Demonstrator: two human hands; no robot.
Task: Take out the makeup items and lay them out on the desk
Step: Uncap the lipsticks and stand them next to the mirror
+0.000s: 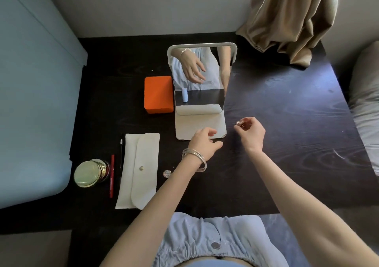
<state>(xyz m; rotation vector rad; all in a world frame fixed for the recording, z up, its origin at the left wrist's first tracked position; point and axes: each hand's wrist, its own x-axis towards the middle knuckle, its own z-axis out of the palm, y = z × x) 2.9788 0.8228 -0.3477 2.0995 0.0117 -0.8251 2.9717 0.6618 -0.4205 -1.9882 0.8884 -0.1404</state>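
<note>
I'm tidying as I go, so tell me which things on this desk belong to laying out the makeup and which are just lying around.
Part of the job: cream pouch; red pencil; black pencil; gold-lidded jar; small shiny piece in the right hand; faceted round piece.

Just lying about: standing mirror; orange box; curtain.

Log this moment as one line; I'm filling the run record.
right hand: pinching small shiny item | left hand: empty, open | pouch: closed on desk
</note>
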